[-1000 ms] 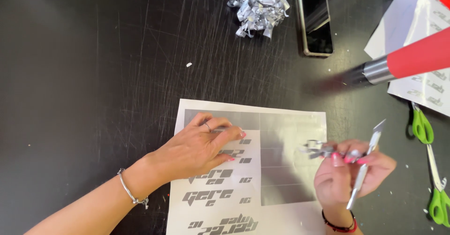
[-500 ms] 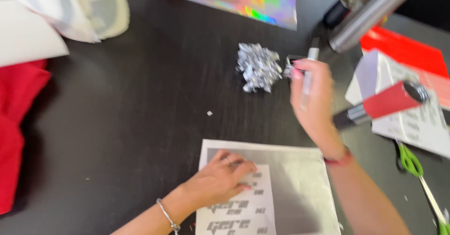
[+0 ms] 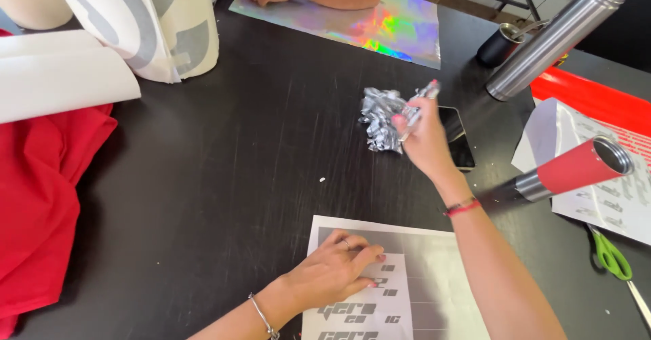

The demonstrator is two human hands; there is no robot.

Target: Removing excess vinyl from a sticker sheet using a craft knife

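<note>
leftmost, the left hand (image 3: 333,272) lies flat, fingers spread, pressing the grey vinyl sheet (image 3: 400,286) onto the black tabletop (image 3: 224,164). farther right, the right hand (image 3: 422,136) is closed around a slim weeding tool (image 3: 419,109), its fingertips touching the crumpled silver scrap pile (image 3: 378,117), beside a dark phone (image 3: 456,136).

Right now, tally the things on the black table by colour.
Red: 3 - cloth, tube, sheet
Silver: 3 - crumpled foil, flask, vinyl sheet
White: 2 - paper rolls
Green: 1 - scissors
Black: 1 - phone
Rainbow: 1 - holographic sheet
Total: 11
</note>
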